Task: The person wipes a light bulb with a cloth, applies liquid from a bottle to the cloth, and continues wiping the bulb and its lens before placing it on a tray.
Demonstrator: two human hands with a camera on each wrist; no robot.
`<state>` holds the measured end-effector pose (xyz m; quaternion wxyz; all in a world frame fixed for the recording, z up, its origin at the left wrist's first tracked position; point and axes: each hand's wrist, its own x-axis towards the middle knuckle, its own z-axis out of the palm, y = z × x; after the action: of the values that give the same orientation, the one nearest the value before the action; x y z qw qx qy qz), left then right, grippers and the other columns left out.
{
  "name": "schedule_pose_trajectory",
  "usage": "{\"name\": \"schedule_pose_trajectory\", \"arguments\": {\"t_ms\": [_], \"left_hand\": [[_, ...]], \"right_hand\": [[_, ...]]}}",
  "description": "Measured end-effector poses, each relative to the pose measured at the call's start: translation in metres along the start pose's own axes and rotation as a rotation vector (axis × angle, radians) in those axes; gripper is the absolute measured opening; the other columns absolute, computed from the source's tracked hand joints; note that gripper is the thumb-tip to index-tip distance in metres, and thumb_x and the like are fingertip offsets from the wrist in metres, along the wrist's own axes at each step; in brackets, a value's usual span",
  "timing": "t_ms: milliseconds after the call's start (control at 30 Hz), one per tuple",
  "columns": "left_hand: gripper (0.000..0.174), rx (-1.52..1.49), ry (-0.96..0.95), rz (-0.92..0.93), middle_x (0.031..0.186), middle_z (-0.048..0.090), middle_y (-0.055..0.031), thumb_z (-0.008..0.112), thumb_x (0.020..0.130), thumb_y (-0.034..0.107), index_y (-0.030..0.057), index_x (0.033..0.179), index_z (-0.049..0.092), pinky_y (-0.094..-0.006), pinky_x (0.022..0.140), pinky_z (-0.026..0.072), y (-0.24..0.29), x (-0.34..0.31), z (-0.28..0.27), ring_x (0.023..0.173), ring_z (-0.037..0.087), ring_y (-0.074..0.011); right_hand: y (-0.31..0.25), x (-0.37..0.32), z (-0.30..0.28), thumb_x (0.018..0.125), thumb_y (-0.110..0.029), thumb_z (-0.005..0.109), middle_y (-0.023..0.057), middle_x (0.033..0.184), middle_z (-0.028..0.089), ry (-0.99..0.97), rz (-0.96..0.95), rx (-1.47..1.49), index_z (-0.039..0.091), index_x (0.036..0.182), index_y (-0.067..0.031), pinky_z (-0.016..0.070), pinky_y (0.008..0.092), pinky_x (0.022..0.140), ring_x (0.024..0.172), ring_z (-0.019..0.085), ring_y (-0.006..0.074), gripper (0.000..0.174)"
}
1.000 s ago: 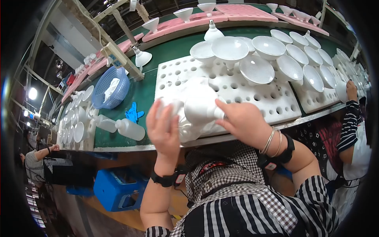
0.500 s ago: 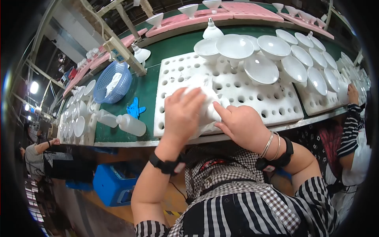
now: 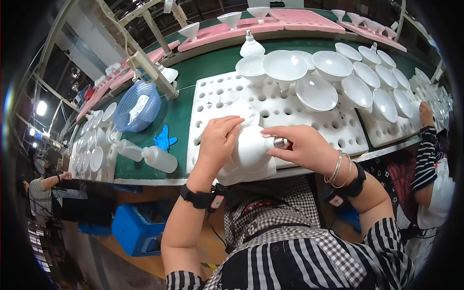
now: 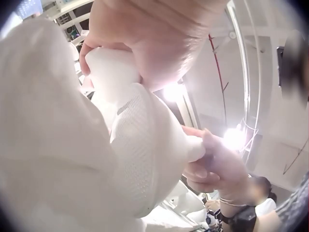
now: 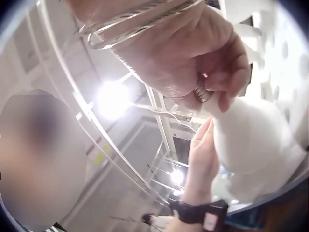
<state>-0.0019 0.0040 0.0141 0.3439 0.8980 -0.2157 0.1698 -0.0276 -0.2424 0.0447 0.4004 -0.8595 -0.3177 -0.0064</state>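
Note:
A white floodlight bulb (image 3: 253, 151) with a flared body lies sideways before the person, its metal screw base (image 3: 280, 141) toward the right. The right hand (image 3: 307, 149) pinches its neck beside that base. Against the bulb's wide end is the left hand (image 3: 216, 142), with curled fingers holding white cloth (image 4: 112, 72) in the left wrist view. More white fabric (image 3: 263, 175) spreads under the bulb at the table's front edge. In the left wrist view, the bulb's textured lens (image 4: 133, 154) faces a large white mass of fabric; the left palm is hidden.
A white foam board (image 3: 333, 130) with holes carries several bulbs (image 3: 316, 93), lens up. Left of it are a blue basket (image 3: 137, 106), a blue glove (image 3: 165, 139) and a white bottle (image 3: 159, 158). Pink foam strips (image 3: 304, 20) run behind. Another person's hand (image 3: 425, 115) is at right.
The left hand first comes off the bulb's wide end, sweeps across it, then settles lower at its left side. The right hand keeps its pinch while the bulb turns, showing its screw base.

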Motion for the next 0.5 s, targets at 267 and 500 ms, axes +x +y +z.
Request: {"name": "schedule_pose_trajectory", "arguments": {"t_ms": [267,500], "left_hand": [[0.034,0.238,0.275,0.062,0.132,0.059,-0.0181,0.056,0.09,0.001,0.0011,0.123,0.064,-0.0478,0.106,0.0382,0.028,-0.076,0.028,0.123,0.05,-0.0408],[0.037,0.211,0.345,0.151,0.131,0.06,-0.0162,0.062,0.085,0.0,0.0031,0.122,0.066,-0.0491,0.104,0.0401,0.028,-0.101,0.033,0.121,0.052,-0.042]], "right_hand": [[0.007,0.002,0.012,0.086,-0.019,0.075,0.0047,0.08,0.066,0.111,0.191,0.158,0.068,0.112,-0.0062,0.0485,0.0255,0.062,0.065,0.056,0.0076,0.03],[0.012,0.004,0.014,0.089,-0.029,0.071,0.0011,0.063,0.059,0.159,0.407,0.743,0.07,0.109,-0.0046,0.0427,0.0208,0.043,0.047,0.051,0.0063,0.031]]}}
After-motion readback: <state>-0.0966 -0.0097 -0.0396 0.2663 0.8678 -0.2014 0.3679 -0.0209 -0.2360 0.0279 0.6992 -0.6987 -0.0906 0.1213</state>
